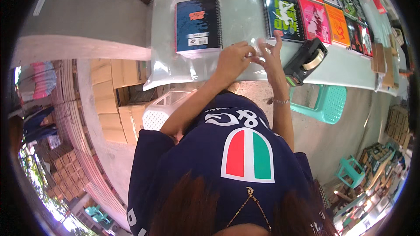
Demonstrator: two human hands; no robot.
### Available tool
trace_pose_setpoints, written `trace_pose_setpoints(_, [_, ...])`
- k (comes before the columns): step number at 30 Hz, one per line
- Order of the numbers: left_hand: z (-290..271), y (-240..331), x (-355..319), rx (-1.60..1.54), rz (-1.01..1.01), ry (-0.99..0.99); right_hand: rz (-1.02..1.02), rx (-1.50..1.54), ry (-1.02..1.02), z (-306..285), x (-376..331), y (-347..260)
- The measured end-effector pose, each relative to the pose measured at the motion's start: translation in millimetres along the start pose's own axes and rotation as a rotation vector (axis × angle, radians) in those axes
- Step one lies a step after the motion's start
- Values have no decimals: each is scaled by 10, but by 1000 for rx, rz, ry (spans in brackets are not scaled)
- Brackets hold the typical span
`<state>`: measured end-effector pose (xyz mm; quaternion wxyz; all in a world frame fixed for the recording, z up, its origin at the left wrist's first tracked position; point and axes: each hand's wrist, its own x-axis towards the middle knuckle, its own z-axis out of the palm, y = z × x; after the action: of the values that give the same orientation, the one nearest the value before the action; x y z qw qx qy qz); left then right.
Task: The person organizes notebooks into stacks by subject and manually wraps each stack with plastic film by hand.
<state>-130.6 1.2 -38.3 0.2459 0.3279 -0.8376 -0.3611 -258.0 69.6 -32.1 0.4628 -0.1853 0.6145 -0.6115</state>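
Observation:
Over the near edge of the table, my left hand (235,60) and my right hand (272,59) meet fingertip to fingertip. The left fingers are pinched together. On the right hand thumb and a finger pinch while other fingers stick up. Whatever lies between them is too small or clear to make out. Just beyond the left hand rests a dark blue spiral notebook (187,22), its coil on the right and a white label low on its cover. A black tape dispenser (298,63) with a pale roll stands right of my right hand.
Rows of colourful spiral notebooks (314,19) cover the table's right side, with more stacks at the far edge. Clear plastic covers the pale table (168,67). Below are a white stool (154,116), a teal stool (331,104) and cardboard boxes (105,105) at the left.

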Motion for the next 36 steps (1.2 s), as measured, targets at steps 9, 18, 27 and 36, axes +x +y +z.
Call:
trace_pose_setpoints(9, [-112, -732, -905, -1930, -1151, -16, 145, 263, 26, -412, 326, 555])
trace_pose_setpoints(18, [-906, -1556, -1204, -1141, -991, 698, 154, 19, -19, -342, 130, 611])
trace_pose_setpoints(27, [-1639, -1913, -1152, -1669, -953, 657, 362, 1063, 159, -438, 454, 729])
trace_pose_setpoints(36, [-2137, -1847, -1167, -892, -1109, -177, 101, 145, 205, -360, 325, 745])
